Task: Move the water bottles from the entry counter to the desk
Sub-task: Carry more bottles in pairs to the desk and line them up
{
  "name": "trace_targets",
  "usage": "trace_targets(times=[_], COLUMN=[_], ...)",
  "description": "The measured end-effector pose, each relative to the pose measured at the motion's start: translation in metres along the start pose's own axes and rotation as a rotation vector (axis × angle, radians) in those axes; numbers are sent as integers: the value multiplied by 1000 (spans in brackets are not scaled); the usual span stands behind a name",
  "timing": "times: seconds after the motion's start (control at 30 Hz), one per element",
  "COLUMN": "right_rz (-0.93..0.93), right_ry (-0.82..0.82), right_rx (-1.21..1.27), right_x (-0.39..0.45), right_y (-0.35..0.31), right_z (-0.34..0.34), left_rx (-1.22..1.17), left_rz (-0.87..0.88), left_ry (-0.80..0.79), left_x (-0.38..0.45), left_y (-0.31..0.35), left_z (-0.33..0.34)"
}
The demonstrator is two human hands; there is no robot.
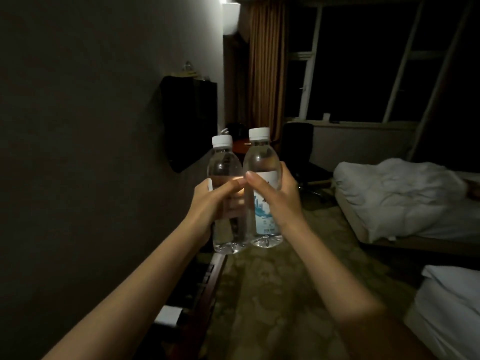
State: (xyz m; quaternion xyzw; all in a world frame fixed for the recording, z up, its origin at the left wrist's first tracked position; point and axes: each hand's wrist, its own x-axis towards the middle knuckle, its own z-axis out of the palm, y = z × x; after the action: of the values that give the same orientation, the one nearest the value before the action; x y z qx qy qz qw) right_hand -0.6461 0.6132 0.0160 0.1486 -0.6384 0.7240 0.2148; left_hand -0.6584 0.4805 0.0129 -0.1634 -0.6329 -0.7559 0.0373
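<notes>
Head view: the left hand grips 1 water bottle and the right hand another, both upright, touching, carried over the carpet. They could knock together and slip. Dimness hides the far tabletop; its free edge is unclear.

Carpet aisle lies open (beds flank its right).
</notes>
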Motion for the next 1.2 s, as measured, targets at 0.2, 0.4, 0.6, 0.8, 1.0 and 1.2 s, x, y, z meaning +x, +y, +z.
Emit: trace_targets(times=[0.2,0.4,0.6,0.8,1.0,1.2], right_rz=[-6,11,32,87,162,131], right_ry=[138,212,186,248,249,295], right_rx=[-74,-63,-76,-89,-217,-372], right_x=[122,229,343,468,582,703], right_y=[42,100,167,232,300,371], right_z=[-55,-122,-205,-283,-356,-432], left_rx=[-8,-40,-75,-8,-41,-69], left_rz=[25,-12,-40,-61,-107,-144], left_ry=[-132,-211,-214,-211,-255,-330], left_x=[150,280,409,549,680,825], left_y=[-30,-80,-145,-195,-259,-326], left_z=[37,86,145,203,251,300])
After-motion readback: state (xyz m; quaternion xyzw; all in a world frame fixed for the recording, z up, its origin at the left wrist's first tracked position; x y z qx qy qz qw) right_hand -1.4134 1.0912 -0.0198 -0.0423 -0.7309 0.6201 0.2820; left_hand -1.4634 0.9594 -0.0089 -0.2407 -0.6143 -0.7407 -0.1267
